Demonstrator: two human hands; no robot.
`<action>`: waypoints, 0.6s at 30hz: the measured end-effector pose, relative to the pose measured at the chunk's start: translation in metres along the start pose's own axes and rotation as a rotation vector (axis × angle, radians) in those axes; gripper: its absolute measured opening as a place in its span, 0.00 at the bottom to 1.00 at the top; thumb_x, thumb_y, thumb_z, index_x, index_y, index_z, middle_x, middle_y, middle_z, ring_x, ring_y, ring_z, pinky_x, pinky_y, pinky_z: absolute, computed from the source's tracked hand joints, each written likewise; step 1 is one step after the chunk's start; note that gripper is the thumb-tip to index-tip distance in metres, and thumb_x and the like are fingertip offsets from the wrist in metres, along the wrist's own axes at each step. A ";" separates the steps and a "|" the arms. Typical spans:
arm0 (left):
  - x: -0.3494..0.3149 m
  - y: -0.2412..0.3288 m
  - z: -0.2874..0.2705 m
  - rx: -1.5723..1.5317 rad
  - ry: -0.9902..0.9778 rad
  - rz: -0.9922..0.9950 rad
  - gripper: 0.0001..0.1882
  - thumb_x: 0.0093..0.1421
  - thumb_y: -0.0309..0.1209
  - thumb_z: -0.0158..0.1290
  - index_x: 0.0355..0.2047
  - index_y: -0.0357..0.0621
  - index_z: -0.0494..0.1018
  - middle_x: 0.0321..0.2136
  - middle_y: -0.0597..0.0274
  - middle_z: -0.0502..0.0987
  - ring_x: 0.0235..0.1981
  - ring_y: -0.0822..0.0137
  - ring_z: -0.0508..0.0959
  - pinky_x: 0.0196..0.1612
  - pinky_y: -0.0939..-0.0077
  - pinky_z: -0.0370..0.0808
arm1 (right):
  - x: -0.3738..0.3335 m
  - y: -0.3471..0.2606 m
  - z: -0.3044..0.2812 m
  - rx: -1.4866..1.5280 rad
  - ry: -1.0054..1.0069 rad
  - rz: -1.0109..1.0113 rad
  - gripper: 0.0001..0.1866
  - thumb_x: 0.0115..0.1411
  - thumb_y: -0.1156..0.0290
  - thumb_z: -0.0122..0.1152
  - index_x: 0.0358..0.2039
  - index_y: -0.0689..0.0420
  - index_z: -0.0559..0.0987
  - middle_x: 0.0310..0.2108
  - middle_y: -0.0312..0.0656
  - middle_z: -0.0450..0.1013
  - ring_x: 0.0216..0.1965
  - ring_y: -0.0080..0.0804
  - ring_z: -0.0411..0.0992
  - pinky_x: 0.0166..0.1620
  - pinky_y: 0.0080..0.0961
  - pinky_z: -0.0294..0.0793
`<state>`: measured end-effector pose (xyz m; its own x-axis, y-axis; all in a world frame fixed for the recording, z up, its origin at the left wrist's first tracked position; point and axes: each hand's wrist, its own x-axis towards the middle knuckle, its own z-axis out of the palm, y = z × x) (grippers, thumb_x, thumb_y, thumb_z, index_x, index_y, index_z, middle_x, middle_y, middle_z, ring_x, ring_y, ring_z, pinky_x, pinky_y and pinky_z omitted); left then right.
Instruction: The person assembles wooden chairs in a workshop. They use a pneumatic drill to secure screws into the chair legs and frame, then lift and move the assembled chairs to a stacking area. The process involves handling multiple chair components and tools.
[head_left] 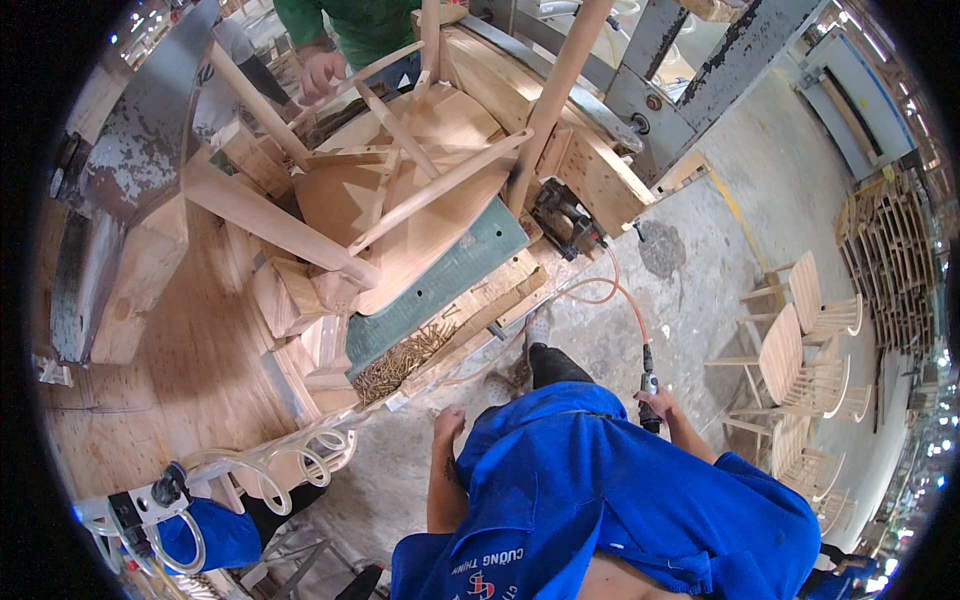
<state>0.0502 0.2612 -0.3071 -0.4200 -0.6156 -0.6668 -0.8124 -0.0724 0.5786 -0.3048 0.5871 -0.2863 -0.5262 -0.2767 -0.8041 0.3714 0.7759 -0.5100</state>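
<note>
My right hand (657, 403) is wrapped round a black and silver air screwdriver (649, 385), held low at my right side. A thin orange air hose (637, 310) runs from the tool up toward the bench. My left hand (450, 422) hangs closed beside my blue shirt, below the bench edge; whatever its fingers may hold is hidden. Ahead, a pale wooden chair frame (440, 200) with legs and crossing rails sticking up sits in a wooden jig, clear of both hands. A heap of brass-coloured screws (408, 362) lies along the near side of the green plate (440, 275).
A co-worker in green (365, 30) stands across the bench, one hand near the chair's far rail. Grey metal machine frames (150, 130) flank the jig. Finished chairs (790, 350) and stacked wooden parts (885, 245) stand on the right. Coiled clear hoses (270, 470) hang at lower left.
</note>
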 end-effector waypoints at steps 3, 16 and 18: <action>0.002 0.001 0.003 -0.055 0.009 0.011 0.19 0.57 0.43 0.43 0.23 0.43 0.77 0.19 0.56 0.79 0.23 0.58 0.80 0.31 0.63 0.75 | 0.003 0.001 0.000 0.003 -0.012 -0.012 0.19 0.47 0.65 0.71 0.34 0.57 0.70 0.24 0.39 0.72 0.21 0.30 0.71 0.26 0.30 0.75; -0.002 0.000 0.005 0.047 -0.019 0.039 0.20 0.57 0.42 0.42 0.22 0.40 0.76 0.19 0.53 0.78 0.25 0.56 0.81 0.32 0.62 0.75 | 0.016 0.013 0.003 0.000 -0.028 0.011 0.21 0.45 0.62 0.72 0.34 0.56 0.71 0.24 0.37 0.72 0.22 0.29 0.71 0.26 0.29 0.73; 0.000 -0.001 0.004 0.050 -0.022 0.035 0.20 0.56 0.43 0.42 0.22 0.40 0.76 0.19 0.53 0.78 0.24 0.56 0.80 0.32 0.61 0.75 | 0.019 0.018 0.004 0.005 -0.024 0.006 0.22 0.45 0.62 0.72 0.35 0.56 0.71 0.24 0.37 0.72 0.22 0.29 0.71 0.26 0.29 0.73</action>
<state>0.0497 0.2643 -0.3089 -0.4566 -0.5995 -0.6574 -0.8161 -0.0121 0.5778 -0.3048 0.5940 -0.3119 -0.5055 -0.2858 -0.8141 0.3781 0.7747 -0.5067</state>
